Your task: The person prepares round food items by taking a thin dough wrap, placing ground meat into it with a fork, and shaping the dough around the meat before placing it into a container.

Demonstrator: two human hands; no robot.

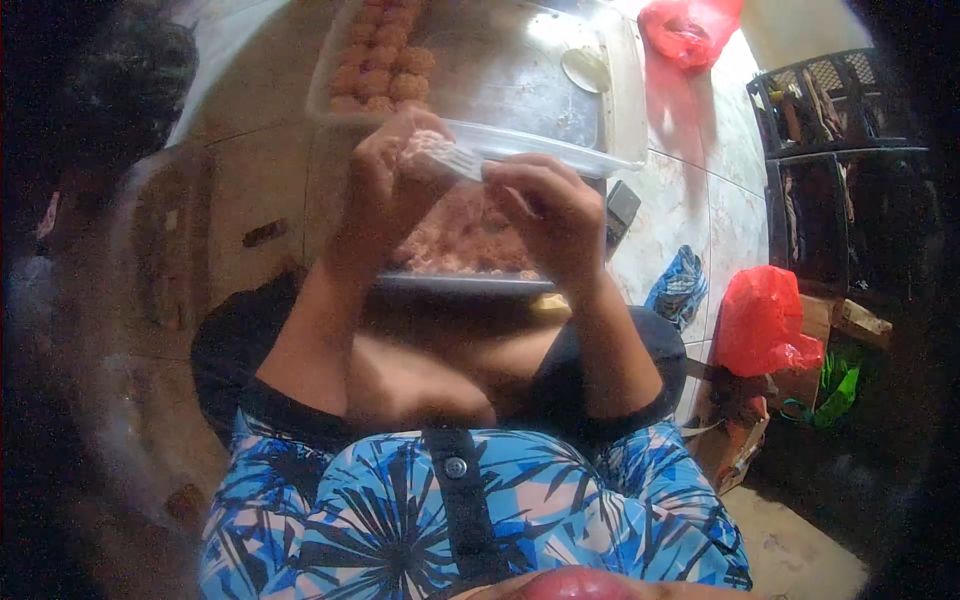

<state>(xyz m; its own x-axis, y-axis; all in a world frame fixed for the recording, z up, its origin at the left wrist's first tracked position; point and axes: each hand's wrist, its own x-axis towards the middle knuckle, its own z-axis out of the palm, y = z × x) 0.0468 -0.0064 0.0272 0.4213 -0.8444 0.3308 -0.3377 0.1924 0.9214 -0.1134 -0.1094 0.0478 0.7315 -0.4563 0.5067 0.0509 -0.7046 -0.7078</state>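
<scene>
My left hand (pixel 382 165) is closed around a lump of pale pink, minced-looking mixture (pixel 425 142). In my right hand (pixel 552 203) is a whitish fork (pixel 455 158), pinched between the fingers, its head against the lump. Just below both hands lies a tray (pixel 455 286) of loose pinkish-brown mixture (pixel 465 235); my wrists hide part of it. Beyond the hands stands a large shallow clear-rimmed tray (pixel 560 150). Several round, rough-coated orange-brown balls (pixel 378 82) sit in rows at its left side.
A round pale lid or dish (pixel 586 70) lies in the far tray. To the right are a red plastic bag (pixel 690 30), a dark grey box-like device (pixel 622 210), a blue packet (pixel 678 285), another red bag (pixel 765 320), a green bag (pixel 835 390) and a black rack (pixel 840 170).
</scene>
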